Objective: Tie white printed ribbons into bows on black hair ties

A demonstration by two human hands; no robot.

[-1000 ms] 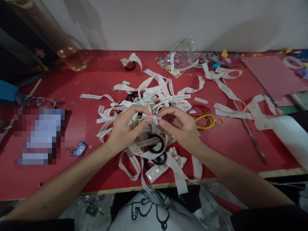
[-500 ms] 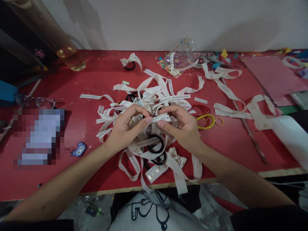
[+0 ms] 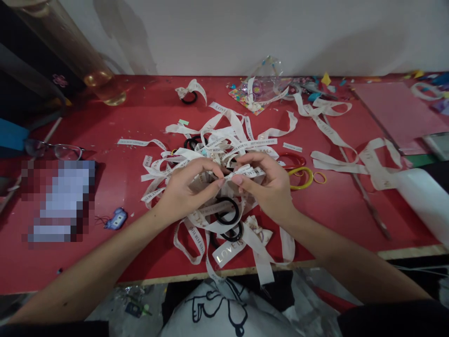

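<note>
Over the middle of a pile of white printed ribbons (image 3: 224,124), both hands pinch one white ribbon (image 3: 252,172). My left hand (image 3: 191,187) is closed on its left end between thumb and index finger. My right hand (image 3: 268,185) pinches the folded part close beside, and a printed piece sticks out to the right. Black hair ties (image 3: 227,210) lie among the ribbons just below the hands. A ribbon piece lettered "LOVE IS" (image 3: 228,252) rests near the front edge. Behind the pile sits a black hair tie with a ribbon bow (image 3: 189,93).
On the red table (image 3: 140,252) lie yellow-handled scissors (image 3: 300,179), a plastic packet (image 3: 263,86), loose ribbons (image 3: 329,128) and a pink sheet (image 3: 396,112). At left are glasses (image 3: 68,152), a blurred-out object (image 3: 61,201), a small blue item (image 3: 116,218) and a bottle (image 3: 105,86).
The ribbon between my hands looks more tightly gathered at the left, where my left fingertips pinch it. My right fingers have shifted slightly along it. The view has moved a little.
</note>
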